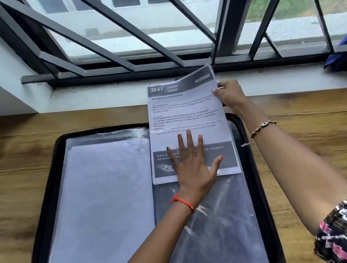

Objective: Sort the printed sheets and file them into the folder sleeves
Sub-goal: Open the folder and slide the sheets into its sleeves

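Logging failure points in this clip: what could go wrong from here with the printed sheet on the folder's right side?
1. The right hand pinches the printed sheet only at its upper right edge, and the top curls up; pushing from there may buckle or crease it.
2. The left hand presses flat on its lower part over the clear sleeve; that may pin both, so the sheet jams or skews.

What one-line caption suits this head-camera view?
Left hand flat on a printed sheet, right hand pinching its top corner, over an open folder.
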### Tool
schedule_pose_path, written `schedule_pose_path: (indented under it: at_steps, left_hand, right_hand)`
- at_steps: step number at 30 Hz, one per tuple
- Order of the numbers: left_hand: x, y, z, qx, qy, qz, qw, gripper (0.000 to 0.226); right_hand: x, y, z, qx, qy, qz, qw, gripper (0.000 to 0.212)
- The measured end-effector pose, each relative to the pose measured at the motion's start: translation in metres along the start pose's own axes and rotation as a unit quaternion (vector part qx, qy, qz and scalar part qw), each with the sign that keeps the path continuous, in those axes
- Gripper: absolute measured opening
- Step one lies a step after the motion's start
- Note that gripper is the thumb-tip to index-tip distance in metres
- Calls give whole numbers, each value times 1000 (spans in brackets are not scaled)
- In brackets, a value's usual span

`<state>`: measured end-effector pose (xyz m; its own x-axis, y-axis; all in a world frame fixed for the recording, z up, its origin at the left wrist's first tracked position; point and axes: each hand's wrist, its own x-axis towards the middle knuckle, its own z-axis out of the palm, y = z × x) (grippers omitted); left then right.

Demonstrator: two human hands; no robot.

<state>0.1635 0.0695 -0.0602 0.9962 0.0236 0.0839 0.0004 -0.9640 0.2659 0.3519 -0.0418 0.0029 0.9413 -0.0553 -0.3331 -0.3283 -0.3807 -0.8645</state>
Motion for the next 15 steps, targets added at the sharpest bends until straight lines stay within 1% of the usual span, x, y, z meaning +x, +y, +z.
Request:
schedule_pose_path:
  at_steps: [2, 5, 7, 8, 9, 11, 14, 15]
  left_hand:
    - [-4, -3, 3, 5, -27, -1, 1000, 82]
    - [-3, -2, 2, -2, -46, -6, 999, 83]
    - [-2, 0, 2, 4, -55, -10, 998, 84]
    - [-1, 1, 2, 10, -59, -14, 998, 85]
    - [-1, 2, 2, 13, -61, -16, 998, 86]
    - [-1, 2, -1, 9, -62, -17, 998, 90]
    - [-1, 3, -5, -9, -78, -13, 997, 98]
    - [-1, 3, -6, -9, -86, -13, 996, 99]
  right_hand:
    - [1, 4, 1, -23, 12, 2, 1000, 18]
    - [7, 18, -3, -59, 6, 15, 998, 11]
    - [0, 22, -7, -77, -8, 26, 997, 21]
    - [-5, 21, -9, -86, -22, 28, 996, 19]
    - [-13, 18, -11, -89, -43, 36, 994, 12]
    - [-21, 16, -18, -86, -76, 61, 992, 8]
    - [-23, 13, -24, -75, -99, 94, 988, 17]
    - [-22, 12, -24, -65, -87, 89, 990, 13]
